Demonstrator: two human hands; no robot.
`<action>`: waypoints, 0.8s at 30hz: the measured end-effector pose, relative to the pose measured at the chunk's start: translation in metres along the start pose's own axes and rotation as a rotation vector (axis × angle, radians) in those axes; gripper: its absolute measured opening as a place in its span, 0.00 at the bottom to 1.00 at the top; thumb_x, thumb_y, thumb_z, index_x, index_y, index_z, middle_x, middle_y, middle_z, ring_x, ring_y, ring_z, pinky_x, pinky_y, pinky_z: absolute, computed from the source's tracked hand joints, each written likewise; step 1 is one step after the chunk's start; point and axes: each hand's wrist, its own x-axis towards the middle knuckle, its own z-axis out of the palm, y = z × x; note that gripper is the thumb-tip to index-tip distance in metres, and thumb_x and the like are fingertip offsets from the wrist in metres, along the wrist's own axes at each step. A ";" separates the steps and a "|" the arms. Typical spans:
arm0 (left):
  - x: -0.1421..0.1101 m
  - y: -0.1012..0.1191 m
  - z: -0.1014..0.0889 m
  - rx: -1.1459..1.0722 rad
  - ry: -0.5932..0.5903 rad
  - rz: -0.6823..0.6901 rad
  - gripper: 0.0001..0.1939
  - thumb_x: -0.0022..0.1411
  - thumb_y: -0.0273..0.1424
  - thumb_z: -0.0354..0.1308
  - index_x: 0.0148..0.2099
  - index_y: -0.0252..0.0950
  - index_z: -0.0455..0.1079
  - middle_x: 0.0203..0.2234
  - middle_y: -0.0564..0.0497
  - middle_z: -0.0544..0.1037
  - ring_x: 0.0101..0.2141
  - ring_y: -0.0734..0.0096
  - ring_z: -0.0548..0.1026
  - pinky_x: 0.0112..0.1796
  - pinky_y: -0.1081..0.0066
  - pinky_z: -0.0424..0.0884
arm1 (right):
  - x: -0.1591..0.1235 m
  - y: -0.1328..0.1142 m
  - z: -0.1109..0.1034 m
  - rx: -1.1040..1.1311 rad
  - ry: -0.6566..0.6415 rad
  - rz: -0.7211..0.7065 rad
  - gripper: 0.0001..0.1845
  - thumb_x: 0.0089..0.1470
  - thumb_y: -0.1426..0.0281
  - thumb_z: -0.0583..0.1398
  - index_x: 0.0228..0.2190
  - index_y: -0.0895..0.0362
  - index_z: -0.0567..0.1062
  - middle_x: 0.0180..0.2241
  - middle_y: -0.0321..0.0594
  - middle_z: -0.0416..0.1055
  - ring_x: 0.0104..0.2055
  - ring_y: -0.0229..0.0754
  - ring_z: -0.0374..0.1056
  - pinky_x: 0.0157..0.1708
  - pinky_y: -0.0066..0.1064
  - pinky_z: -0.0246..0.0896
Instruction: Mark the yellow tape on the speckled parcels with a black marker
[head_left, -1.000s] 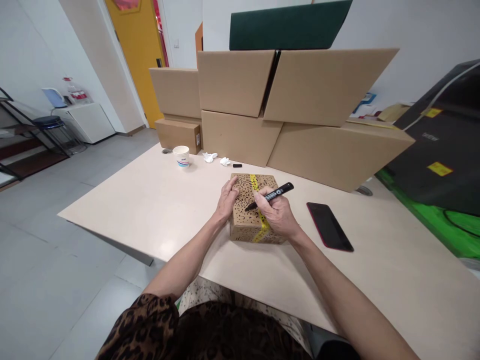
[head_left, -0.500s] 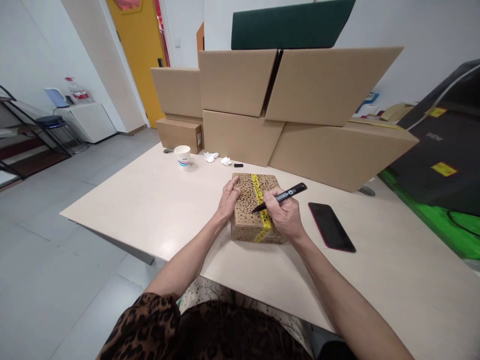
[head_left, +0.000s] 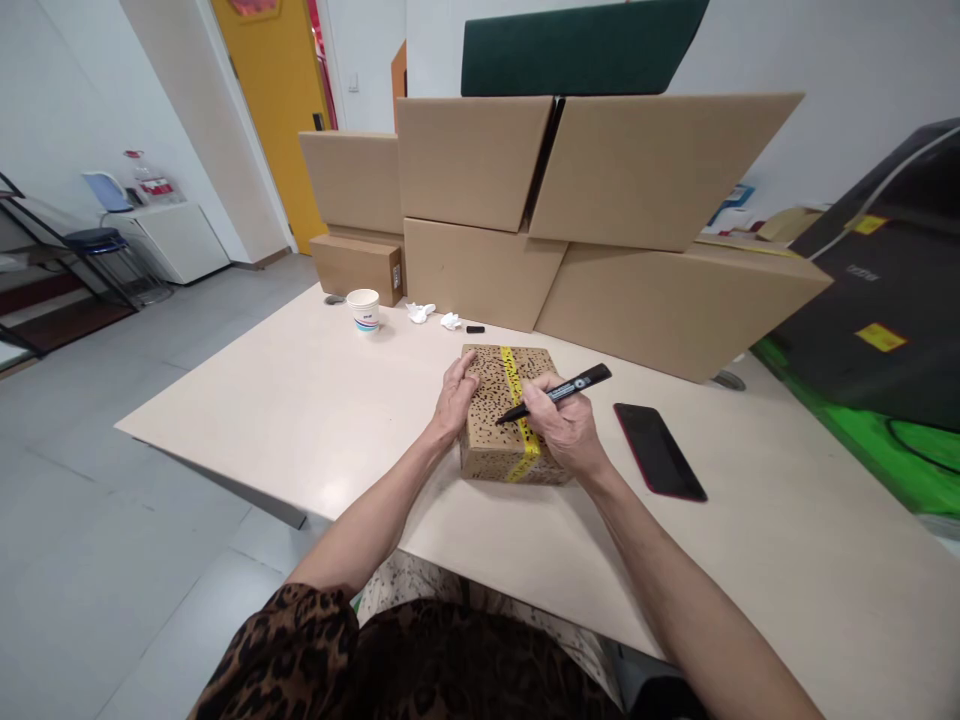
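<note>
Marker point(head_left: 559, 391) tip slid left; points lower-left, cap upper-right, on box point(head_left: 495, 440).

The small box point(head_left: 501, 420) is made of matt brown cardboard, peppered with black ink dots and crossed by a strip of glossy yellow tape point(head_left: 517, 400). The marker point(head_left: 559, 392) is of black plastic with a slight sheen. The desk point(head_left: 300, 410) is faced in a smooth, pale beige laminate on which soft reflections are seen. The phone point(head_left: 658, 451) is shown as a glossy black glass slab with a reddish edge. The large boxes point(head_left: 600, 200) behind are of plain, matt corrugated cardboard. The cup point(head_left: 364, 310) is of white paper, and the crumpled tissues point(head_left: 420, 314) look soft. The sleeve point(head_left: 300, 640) is of leopard-printed cloth.
</note>
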 end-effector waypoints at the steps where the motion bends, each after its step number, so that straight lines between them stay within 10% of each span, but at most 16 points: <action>1: 0.000 0.000 0.000 0.004 0.000 0.003 0.28 0.65 0.35 0.53 0.66 0.38 0.66 0.68 0.44 0.64 0.69 0.56 0.58 0.69 0.55 0.51 | 0.000 0.001 0.000 -0.033 -0.040 -0.012 0.23 0.59 0.50 0.61 0.24 0.53 0.67 0.21 0.31 0.57 0.23 0.36 0.54 0.24 0.29 0.54; 24: 0.002 -0.003 -0.001 -0.015 0.003 0.005 0.27 0.64 0.34 0.53 0.65 0.38 0.67 0.67 0.44 0.65 0.68 0.54 0.59 0.68 0.54 0.52 | 0.000 0.004 -0.001 -0.073 -0.063 0.001 0.22 0.60 0.51 0.60 0.23 0.53 0.65 0.21 0.30 0.57 0.24 0.36 0.56 0.27 0.29 0.58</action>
